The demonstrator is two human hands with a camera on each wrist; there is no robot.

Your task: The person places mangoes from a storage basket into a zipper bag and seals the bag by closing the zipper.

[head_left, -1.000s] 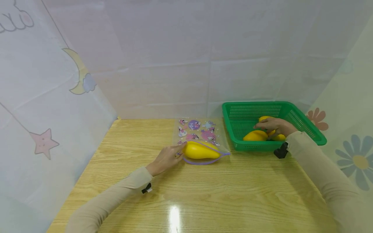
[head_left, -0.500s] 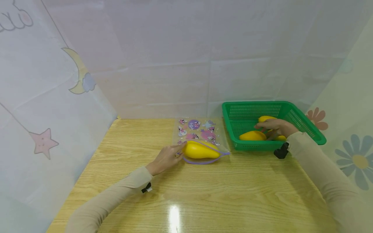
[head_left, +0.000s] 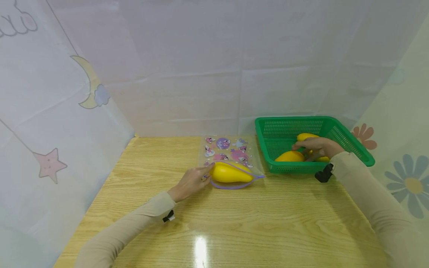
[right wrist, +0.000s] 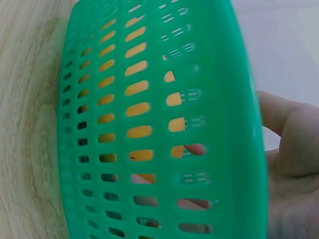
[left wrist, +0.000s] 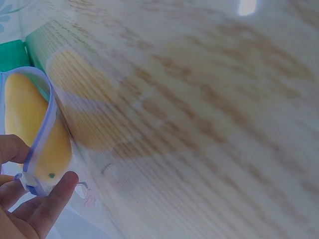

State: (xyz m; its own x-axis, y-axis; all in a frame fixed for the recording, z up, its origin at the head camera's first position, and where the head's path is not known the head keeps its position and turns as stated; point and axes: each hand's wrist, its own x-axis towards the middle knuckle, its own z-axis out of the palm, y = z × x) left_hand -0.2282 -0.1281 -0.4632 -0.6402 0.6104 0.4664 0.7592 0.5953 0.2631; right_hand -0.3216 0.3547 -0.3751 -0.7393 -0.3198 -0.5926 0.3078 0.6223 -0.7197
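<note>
Head view looks down, wrist views close in, sharing green basket [head_left: 296,168]

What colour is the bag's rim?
The rim is light purple, clearest in the left wrist view.

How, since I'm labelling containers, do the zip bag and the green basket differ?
The zip bag is clear with pink and purple prints, while the green basket is plain with slotted walls. The bag lies down; the basket stands upright. The bag shows one yellow fruit; the basket shows several. Both are open.
</note>
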